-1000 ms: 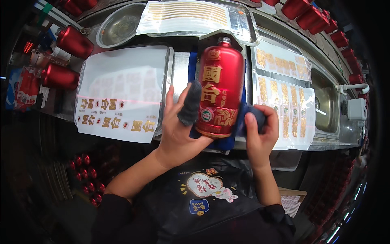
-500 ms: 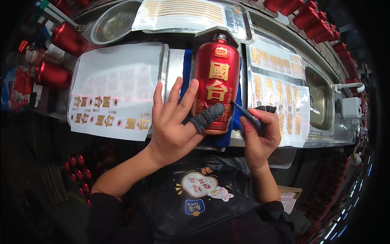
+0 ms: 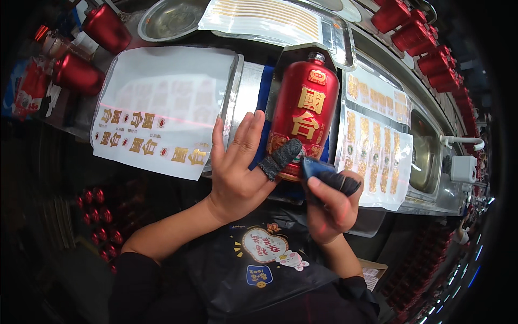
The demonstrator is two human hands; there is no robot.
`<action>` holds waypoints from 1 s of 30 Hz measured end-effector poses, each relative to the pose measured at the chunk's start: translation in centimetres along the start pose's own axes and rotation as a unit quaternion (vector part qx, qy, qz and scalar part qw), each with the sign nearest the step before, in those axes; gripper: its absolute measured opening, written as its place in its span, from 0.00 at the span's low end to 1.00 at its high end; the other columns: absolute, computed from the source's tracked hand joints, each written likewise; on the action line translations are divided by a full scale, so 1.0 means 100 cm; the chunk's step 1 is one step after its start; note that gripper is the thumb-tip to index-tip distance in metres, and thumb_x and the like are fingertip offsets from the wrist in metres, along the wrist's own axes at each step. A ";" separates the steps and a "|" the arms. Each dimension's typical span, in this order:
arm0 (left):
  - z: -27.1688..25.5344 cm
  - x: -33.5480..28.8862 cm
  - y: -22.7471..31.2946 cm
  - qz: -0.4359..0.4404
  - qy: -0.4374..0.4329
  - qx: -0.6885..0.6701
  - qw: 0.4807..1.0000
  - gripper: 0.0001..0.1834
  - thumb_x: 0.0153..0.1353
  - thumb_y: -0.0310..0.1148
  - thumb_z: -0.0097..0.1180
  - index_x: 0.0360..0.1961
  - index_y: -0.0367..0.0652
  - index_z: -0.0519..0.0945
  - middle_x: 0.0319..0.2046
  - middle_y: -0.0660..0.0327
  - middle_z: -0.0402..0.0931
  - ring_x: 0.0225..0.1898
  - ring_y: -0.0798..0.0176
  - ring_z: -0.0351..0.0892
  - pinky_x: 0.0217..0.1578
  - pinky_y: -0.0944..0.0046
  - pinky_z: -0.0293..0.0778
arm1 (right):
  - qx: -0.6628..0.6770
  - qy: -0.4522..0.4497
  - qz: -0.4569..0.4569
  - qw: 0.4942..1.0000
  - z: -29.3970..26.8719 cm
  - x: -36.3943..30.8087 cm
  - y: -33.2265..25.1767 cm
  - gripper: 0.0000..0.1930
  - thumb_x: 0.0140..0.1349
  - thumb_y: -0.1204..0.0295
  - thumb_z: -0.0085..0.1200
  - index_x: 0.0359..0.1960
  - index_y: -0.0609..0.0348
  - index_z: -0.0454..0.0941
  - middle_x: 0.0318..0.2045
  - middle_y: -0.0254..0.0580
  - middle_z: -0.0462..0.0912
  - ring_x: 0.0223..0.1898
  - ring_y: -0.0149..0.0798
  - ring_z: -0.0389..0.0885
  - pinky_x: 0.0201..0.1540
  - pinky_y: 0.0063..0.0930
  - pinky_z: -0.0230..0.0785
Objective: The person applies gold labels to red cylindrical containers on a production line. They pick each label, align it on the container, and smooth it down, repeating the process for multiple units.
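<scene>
- At the red bottle (image 3: 304,116): left hand (image 3: 238,181), fingers spread, grey-covered finger (image 3: 281,157) on its lower front.
- Just right: right hand (image 3: 335,211), closed around a blue tool (image 3: 318,170).
- Underneath: blue cloth (image 3: 264,89); bottle lying, long axis slanting away rightward, neck farthest.

Red metallic bottle (image 3: 306,116), silver-coloured at the neck and bearing gold characters, lying face up on the steel counter (image 3: 249,89), base close to the near edge, neck toward the far edge. A blue-black wedge-shaped tool (image 3: 322,169) slants over its lower face; from here, contact is unclear.
</scene>
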State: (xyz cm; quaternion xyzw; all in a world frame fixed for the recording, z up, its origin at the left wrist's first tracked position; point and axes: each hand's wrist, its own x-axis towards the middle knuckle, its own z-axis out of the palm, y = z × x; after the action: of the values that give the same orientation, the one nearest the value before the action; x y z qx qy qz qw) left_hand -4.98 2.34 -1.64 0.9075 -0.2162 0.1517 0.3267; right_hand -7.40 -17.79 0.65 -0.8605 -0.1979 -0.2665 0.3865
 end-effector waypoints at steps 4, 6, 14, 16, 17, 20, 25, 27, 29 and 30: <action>0.002 -0.001 -0.004 0.014 0.017 -0.019 1.000 0.29 0.50 0.31 0.69 0.57 0.46 0.81 0.71 0.41 0.57 0.71 0.40 0.60 0.67 0.29 0.44 | 0.055 -0.053 -0.014 0.997 -0.013 0.012 -0.001 0.23 0.39 0.85 0.68 0.40 0.51 0.86 0.35 0.38 0.80 0.35 0.43 0.74 0.40 0.31 0.69; 0.003 0.001 -0.007 -0.005 0.023 -0.067 0.997 0.30 0.49 0.28 0.68 0.58 0.43 0.80 0.70 0.42 0.60 0.70 0.41 0.62 0.68 0.31 0.47 | 0.044 0.005 0.058 0.997 -0.008 0.024 0.000 0.21 0.42 0.86 0.69 0.40 0.51 0.86 0.34 0.37 0.80 0.35 0.42 0.75 0.40 0.31 0.69; 0.007 0.012 -0.006 -0.015 0.013 -0.177 0.984 0.42 0.50 0.28 0.69 0.68 0.38 0.66 0.57 0.53 0.77 0.59 0.51 0.77 0.73 0.46 0.44 | 0.092 0.078 0.124 0.985 -0.009 0.005 -0.005 0.18 0.48 0.86 0.69 0.42 0.58 0.83 0.35 0.44 0.82 0.32 0.38 0.78 0.35 0.32 0.72; -0.003 0.017 0.000 0.011 0.002 -0.158 0.987 0.45 0.49 0.31 0.69 0.70 0.40 0.65 0.60 0.55 0.76 0.63 0.52 0.73 0.74 0.47 0.40 | 0.054 -0.017 0.050 0.997 -0.011 0.013 -0.009 0.16 0.51 0.87 0.67 0.42 0.60 0.83 0.34 0.45 0.82 0.33 0.39 0.79 0.36 0.29 0.71; -0.004 0.021 0.001 0.034 -0.013 -0.158 0.987 0.44 0.46 0.29 0.70 0.68 0.39 0.66 0.61 0.54 0.75 0.64 0.52 0.72 0.73 0.45 0.44 | 0.043 -0.091 0.011 0.995 -0.017 0.013 -0.014 0.15 0.52 0.88 0.66 0.41 0.61 0.83 0.34 0.45 0.81 0.32 0.40 0.79 0.36 0.28 0.71; -0.013 0.039 0.000 0.098 -0.027 -0.158 0.982 0.47 0.41 0.26 0.72 0.67 0.38 0.66 0.63 0.57 0.73 0.65 0.53 0.71 0.70 0.43 0.53 | 0.078 -0.005 0.078 0.994 -0.008 0.017 -0.009 0.19 0.48 0.87 0.67 0.43 0.59 0.84 0.34 0.43 0.81 0.31 0.40 0.77 0.37 0.29 0.70; -0.007 0.038 0.000 0.064 -0.040 -0.133 0.988 0.45 0.47 0.32 0.71 0.68 0.39 0.65 0.66 0.56 0.70 0.68 0.51 0.67 0.74 0.45 0.42 | 0.059 -0.122 -0.056 0.989 -0.017 0.022 -0.019 0.22 0.43 0.86 0.67 0.44 0.57 0.85 0.33 0.43 0.83 0.31 0.41 0.77 0.36 0.31 0.72; -0.002 0.030 -0.006 0.042 -0.023 -0.112 0.993 0.45 0.49 0.34 0.71 0.68 0.39 0.65 0.67 0.56 0.69 0.69 0.51 0.66 0.74 0.46 0.39 | 0.064 -0.082 -0.010 0.995 -0.010 0.035 -0.014 0.23 0.40 0.85 0.66 0.42 0.56 0.86 0.32 0.41 0.82 0.31 0.43 0.77 0.36 0.33 0.72; -0.003 0.033 -0.006 0.062 -0.027 -0.105 0.992 0.46 0.48 0.36 0.72 0.69 0.39 0.65 0.67 0.56 0.69 0.70 0.51 0.64 0.73 0.46 0.42 | -0.023 -0.044 -0.039 0.998 -0.002 0.045 -0.005 0.23 0.38 0.85 0.64 0.42 0.56 0.86 0.33 0.40 0.82 0.31 0.43 0.76 0.35 0.33 0.70; -0.002 0.035 -0.007 0.075 -0.026 -0.101 0.992 0.45 0.48 0.36 0.72 0.69 0.39 0.66 0.67 0.55 0.69 0.70 0.51 0.64 0.73 0.46 0.43 | -0.034 -0.051 -0.118 0.991 0.005 0.041 -0.007 0.25 0.36 0.83 0.63 0.42 0.56 0.86 0.32 0.38 0.81 0.32 0.42 0.76 0.35 0.33 0.70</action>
State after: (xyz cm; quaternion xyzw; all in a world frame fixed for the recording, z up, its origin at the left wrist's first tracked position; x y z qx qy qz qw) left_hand -1.64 1.98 -0.38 0.8547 -0.3062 0.1290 0.3989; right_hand -4.42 -16.42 3.21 -0.8564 -0.3081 -0.2720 0.3124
